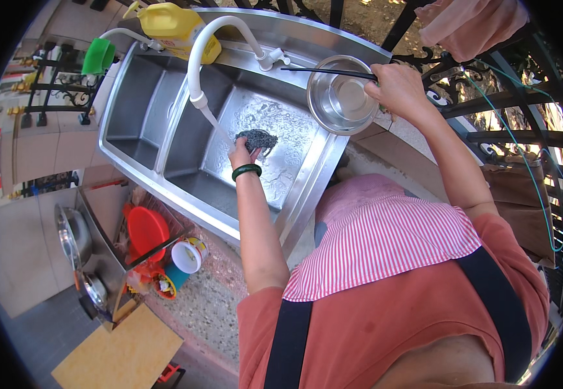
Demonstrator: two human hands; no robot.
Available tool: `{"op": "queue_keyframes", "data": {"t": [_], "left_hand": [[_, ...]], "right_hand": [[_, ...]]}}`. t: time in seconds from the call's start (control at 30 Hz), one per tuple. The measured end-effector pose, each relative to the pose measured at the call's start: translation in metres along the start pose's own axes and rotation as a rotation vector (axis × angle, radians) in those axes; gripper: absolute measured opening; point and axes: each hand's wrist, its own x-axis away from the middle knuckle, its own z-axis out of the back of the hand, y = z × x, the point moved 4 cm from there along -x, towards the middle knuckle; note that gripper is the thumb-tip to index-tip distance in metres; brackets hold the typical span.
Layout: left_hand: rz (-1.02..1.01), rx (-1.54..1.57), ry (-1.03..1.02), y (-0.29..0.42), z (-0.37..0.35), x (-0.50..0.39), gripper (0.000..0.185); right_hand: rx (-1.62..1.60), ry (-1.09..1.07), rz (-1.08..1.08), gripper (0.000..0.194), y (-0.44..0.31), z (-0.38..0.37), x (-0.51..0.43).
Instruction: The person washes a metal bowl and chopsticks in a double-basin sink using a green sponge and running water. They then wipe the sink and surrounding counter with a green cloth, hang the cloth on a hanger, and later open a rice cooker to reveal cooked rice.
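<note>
My left hand (pixel 243 154), wearing a dark green bangle at the wrist, holds a grey mesh scouring pad (pixel 258 139) inside the larger basin of a stainless-steel double sink (pixel 295 214). Water runs from the white gooseneck faucet (pixel 198 63) beside that hand. Gripped in my right hand (pixel 398 90) is a thin black stick-like utensil (pixel 330 72), perhaps chopsticks, reaching across the top of a round metal bowl (pixel 319 119). That bowl is at the right end of the sink, under the right hand. Whether the right fingers also touch its rim cannot be told.
A yellow jug (pixel 179 29) stands behind the sink near a second faucet with a green attachment (pixel 99 56). Lower left are a red basin (pixel 148 232), a white bucket (pixel 186 257) and a wooden board (pixel 118 347). Black iron railing (pixel 485 109) runs along the right.
</note>
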Motion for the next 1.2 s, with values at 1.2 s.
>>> {"op": "queue_keyframes", "data": {"t": [1.2], "left_hand": [[-0.994,-0.582,-0.436,0.023,-0.219,0.087,0.033]], "right_hand": [[0.062,0.243,0.0,0.042,-0.008,0.053,-0.039]]}}
